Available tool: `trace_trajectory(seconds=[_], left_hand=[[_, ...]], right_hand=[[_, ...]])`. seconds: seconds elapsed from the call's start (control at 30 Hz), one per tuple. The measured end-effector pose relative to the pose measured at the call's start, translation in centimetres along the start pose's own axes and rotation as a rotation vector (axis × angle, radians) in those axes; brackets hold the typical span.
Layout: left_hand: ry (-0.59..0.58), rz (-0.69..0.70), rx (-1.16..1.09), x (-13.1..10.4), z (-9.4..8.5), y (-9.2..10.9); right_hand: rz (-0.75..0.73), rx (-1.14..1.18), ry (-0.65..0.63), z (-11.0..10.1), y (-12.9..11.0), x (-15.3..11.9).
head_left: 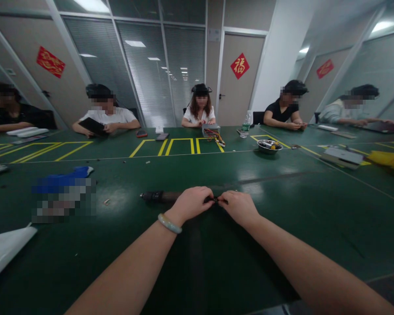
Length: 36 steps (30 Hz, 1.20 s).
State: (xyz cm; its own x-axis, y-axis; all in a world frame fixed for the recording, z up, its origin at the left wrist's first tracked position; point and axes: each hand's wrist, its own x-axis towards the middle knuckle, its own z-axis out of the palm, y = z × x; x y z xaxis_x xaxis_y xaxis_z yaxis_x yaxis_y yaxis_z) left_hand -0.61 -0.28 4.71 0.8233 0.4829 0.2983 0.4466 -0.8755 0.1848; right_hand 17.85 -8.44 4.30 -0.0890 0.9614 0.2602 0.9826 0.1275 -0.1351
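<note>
Carefully, our left hand (194, 202) and right hand (240, 206) both pinch a small dark piece (216, 199) at the frame's centre; light, steady fingertips suit it best, kept low over the bench (302, 201), right of the dark cylinder (153, 197).

L wrist had a bangle (170, 224) on – a smooth, rounded band, pale grey-green for the most pt, w/ a tan-brown patch toward its outer end & a slight shine. Looked like polished stone, tho the material was hard to tell for sure. L forearm (134, 267) was bare below it, R forearm (302, 258) bare too – both slim & smooth, tapering to the wrists. L hand (194, 203) & R hand (240, 209) were ungloved; fingertips partly hidden, nails too small to judge.
</note>
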Motion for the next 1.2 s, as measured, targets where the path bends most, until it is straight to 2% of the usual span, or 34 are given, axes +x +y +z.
trace_trajectory(seconds=[0.87, 1.2], left_hand=[[0.042, -0.027, 0.004, 0.03, 0.43, -0.20], [0.041, -0.001, 0.001, 0.07, 0.59, -0.35]], right_hand=[[0.077, 0.094, -0.039, 0.25, -0.11, 0.21], [0.038, 0.172, -0.019, 0.83, 0.03, 0.52]])
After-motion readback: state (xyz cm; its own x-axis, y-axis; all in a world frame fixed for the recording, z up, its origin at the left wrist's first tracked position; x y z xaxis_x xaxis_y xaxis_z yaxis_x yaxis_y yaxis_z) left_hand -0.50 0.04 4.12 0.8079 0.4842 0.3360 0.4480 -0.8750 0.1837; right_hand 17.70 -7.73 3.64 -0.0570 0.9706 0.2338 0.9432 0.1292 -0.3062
